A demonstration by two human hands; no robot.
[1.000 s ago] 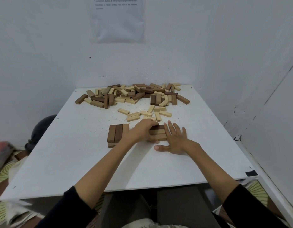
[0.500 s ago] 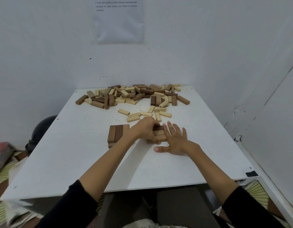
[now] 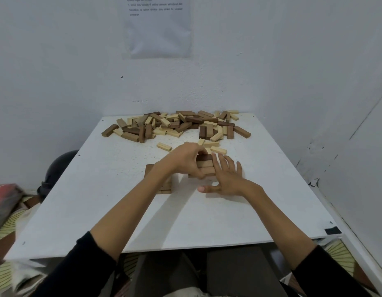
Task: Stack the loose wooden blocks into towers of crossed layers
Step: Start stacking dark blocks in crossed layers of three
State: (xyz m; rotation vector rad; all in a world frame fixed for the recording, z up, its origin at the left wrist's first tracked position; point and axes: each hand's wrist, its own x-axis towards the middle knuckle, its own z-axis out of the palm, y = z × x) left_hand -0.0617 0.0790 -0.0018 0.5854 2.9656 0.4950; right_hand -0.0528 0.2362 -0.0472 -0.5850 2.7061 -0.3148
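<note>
1. Two forearms in black sleeves reached forward over the near edge of the white table point(image 3: 185, 230). A piece of black tape point(image 3: 332, 230) sat at the table's near right corner.
2. The right hand point(image 3: 226, 179) lay palm down on the table with its fingers straight and spread. The thumb stretched left along the surface, and the fingertips were against the right end of the gripped blocks. It held nothing.
3. Just left of that hand stood a low stack of brown blocks point(image 3: 166, 186), partly hidden under the left forearm. How many layers it had could not be told.
4. The left hand point(image 3: 183, 159) arched over a row of three blocks point(image 3: 205, 167). Its fingers curled over the far side and its thumb pressed the near side, so it was clamped on them.
5. The three blocks lay side by side near the middle of the table with their long sides running left to right. The far one was dark and the two nearer ones were tan. Whether they rested on the table or were lifted could not be told.
6. Just beyond the hands lay a few loose pale blocks point(image 3: 218, 150).
7. Along the far edge sprawled the pile of mixed dark and pale wooden blocks point(image 3: 177, 125).
8. On the wall behind hung a printed sheet of paper point(image 3: 157, 26), its text too small to read.
</note>
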